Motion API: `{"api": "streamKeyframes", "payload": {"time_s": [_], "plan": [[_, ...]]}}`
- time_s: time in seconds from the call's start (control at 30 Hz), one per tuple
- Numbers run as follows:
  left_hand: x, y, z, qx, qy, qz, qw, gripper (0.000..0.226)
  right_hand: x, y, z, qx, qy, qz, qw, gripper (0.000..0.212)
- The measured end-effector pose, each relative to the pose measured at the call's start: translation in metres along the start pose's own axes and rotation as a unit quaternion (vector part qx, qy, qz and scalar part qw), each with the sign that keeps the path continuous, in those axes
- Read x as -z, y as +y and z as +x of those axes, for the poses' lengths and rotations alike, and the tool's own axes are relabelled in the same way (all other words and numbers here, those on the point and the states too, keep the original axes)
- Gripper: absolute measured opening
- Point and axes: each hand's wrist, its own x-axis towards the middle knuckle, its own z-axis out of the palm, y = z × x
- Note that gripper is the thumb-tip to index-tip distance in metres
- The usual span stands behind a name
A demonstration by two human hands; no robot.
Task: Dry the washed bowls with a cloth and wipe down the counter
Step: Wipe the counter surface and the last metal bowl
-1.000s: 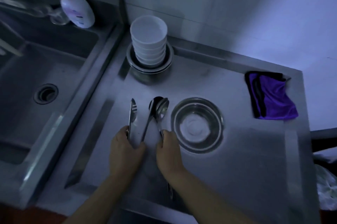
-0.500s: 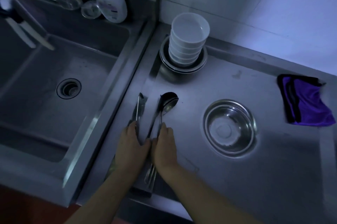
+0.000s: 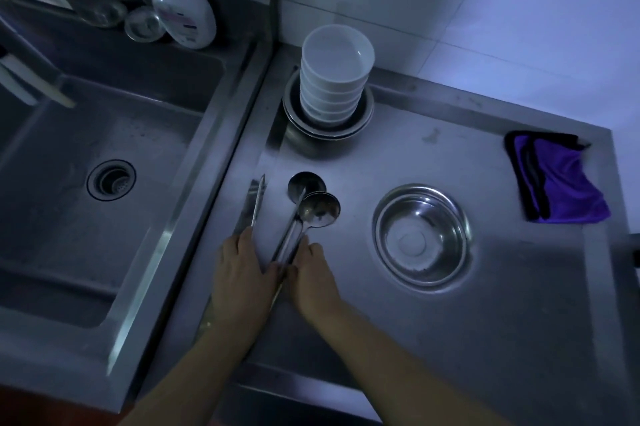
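A stack of several white bowls stands inside nested steel bowls at the back of the steel counter. One steel bowl sits alone mid-counter. A purple cloth lies crumpled at the back right corner. Two steel ladles lie side by side, and a flat steel spatula lies to their left. My left hand rests palm down on the spatula's handle, thumb against the ladle handles. My right hand presses on the ladle handles from the right.
A deep steel sink with a drain fills the left. A white soap bottle and a round strainer stand on its back ledge. A raised rim borders the counter, with a tiled wall behind.
The two ladles have been slid left, away from the lone steel bowl, and now lie close together. Both hands stayed on the utensil handles. The view shifted left toward the sink.
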Motion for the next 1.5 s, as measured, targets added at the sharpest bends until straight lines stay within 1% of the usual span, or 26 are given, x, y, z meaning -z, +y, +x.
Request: {"api": "streamKeyframes", "payload": {"time_s": [0.1,0.17,0.2,0.3,0.4,0.5,0.6,0.63,0.7,0.8,0.83,0.9,1.0,1.1,1.2,1.33,1.43,1.5], "plan": [[-0.006,0.017,-0.004,-0.019,0.025,0.041,0.999,0.074,0.013,0.01,0.0,0.008,-0.04,-0.031,0.999,0.05],[-0.011,0.033,-0.007,-0.054,0.035,0.055,0.996,0.072,0.026,0.017,-0.002,0.015,-0.051,-0.044,0.998,0.047],[-0.015,0.042,-0.008,-0.078,0.04,0.058,0.994,0.071,0.036,0.024,-0.003,0.029,-0.041,-0.046,0.998,0.043],[-0.03,0.073,-0.011,-0.145,0.033,0.057,0.987,0.07,0.079,0.055,-0.008,0.074,0.041,-0.049,0.995,0.034],[-0.051,0.11,-0.015,-0.183,-0.001,0.05,0.982,0.068,0.14,0.102,-0.006,0.085,0.133,-0.077,0.985,0.031],[-0.077,0.149,-0.02,-0.215,-0.033,0.052,0.975,0.063,0.211,0.151,0.004,0.094,0.194,-0.137,0.967,0.033],[-0.105,0.186,-0.025,-0.251,-0.035,0.049,0.966,0.06,0.286,0.202,0.024,0.117,0.244,-0.2,0.942,0.032],[-0.114,0.196,-0.027,-0.263,-0.032,0.051,0.963,0.058,0.309,0.219,0.036,0.108,0.258,-0.227,0.933,0.033],[-0.13,0.214,-0.032,-0.265,-0.027,0.042,0.963,0.057,0.352,0.252,0.061,0.043,0.257,-0.299,0.918,0.04],[-0.151,0.229,-0.042,-0.246,-0.015,0.036,0.969,0.061,0.39,0.296,0.094,-0.098,0.178,-0.373,0.905,0.059],[-0.157,0.231,-0.045,-0.243,-0.014,0.038,0.969,0.062,0.393,0.305,0.102,-0.12,0.157,-0.378,0.905,0.063],[-0.167,0.233,-0.049,-0.23,-0.021,0.032,0.972,0.066,0.389,0.315,0.113,-0.118,0.151,-0.381,0.905,0.066],[-0.18,0.238,-0.05,-0.202,-0.033,0.036,0.978,0.065,0.367,0.314,0.11,-0.04,0.157,-0.391,0.906,0.064],[-0.187,0.248,-0.049,-0.183,-0.041,0.048,0.981,0.063,0.338,0.306,0.089,0.041,0.129,-0.406,0.904,0.064],[-0.188,0.259,-0.049,-0.164,-0.031,0.045,0.985,0.064,0.308,0.303,0.051,0.112,0.098,-0.406,0.902,0.064],[-0.188,0.265,-0.054,-0.164,-0.017,0.044,0.985,0.065,0.27,0.311,-0.018,0.189,0.064,-0.383,0.902,0.064],[-0.188,0.269,-0.061,-0.166,-0.027,0.053,0.984,0.071,0.25,0.327,-0.071,0.217,0.039,-0.372,0.902,0.067],[-0.189,0.27,-0.064,-0.179,-0.039,0.07,0.981,0.073,0.251,0.34,-0.09,0.227,0.031,-0.375,0.898,0.067]]}}
